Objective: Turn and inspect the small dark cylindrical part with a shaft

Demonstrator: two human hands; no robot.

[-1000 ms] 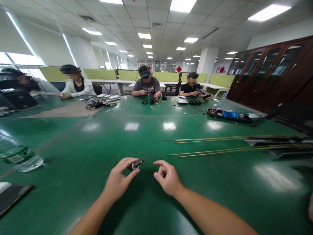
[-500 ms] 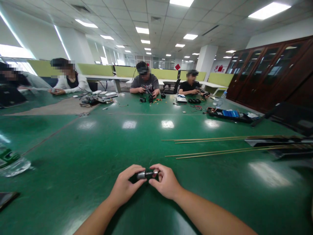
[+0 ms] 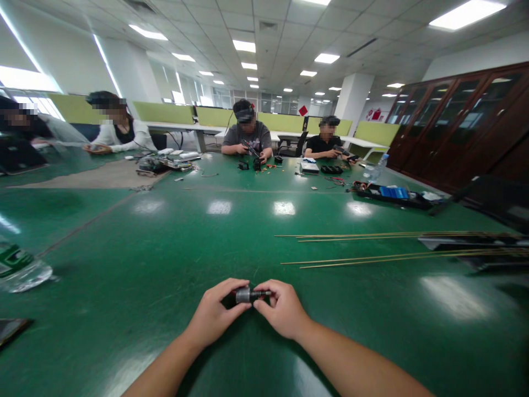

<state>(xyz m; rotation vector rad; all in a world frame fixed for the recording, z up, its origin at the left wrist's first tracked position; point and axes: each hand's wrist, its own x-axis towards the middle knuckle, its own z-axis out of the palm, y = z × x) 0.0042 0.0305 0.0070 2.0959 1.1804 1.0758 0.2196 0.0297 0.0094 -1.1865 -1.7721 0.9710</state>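
Just above the green tabletop [image 3: 185, 259], both my hands hold one small silver cylinder with a dark, ridged, stepped shaft [image 3: 243, 295]; its exact kind is unclear. On the cylinder's left, my left hand [image 3: 211, 313] grips the body between thumb and fingers. The thumb and fingertips of my right hand [image 3: 286, 309] close around the thin shaft at the right. The part lies sideways, shaft pointing right. Its left end is partly hidden inside my left hand, and the shaft's tip is near my right fingers.
Thin brass-coloured rods [image 3: 351, 259] lie to the right, beyond my right hand. A plastic bottle [image 3: 25, 270] and a dark flat device [image 3: 12, 331] are at the left. Across the table, several people work near a black tray [image 3: 372, 190] and scattered parts.
The cylinder has turned slightly in my fingers, and more of its shaft shows. Both hands stay in almost the same place; the view has shifted slightly.
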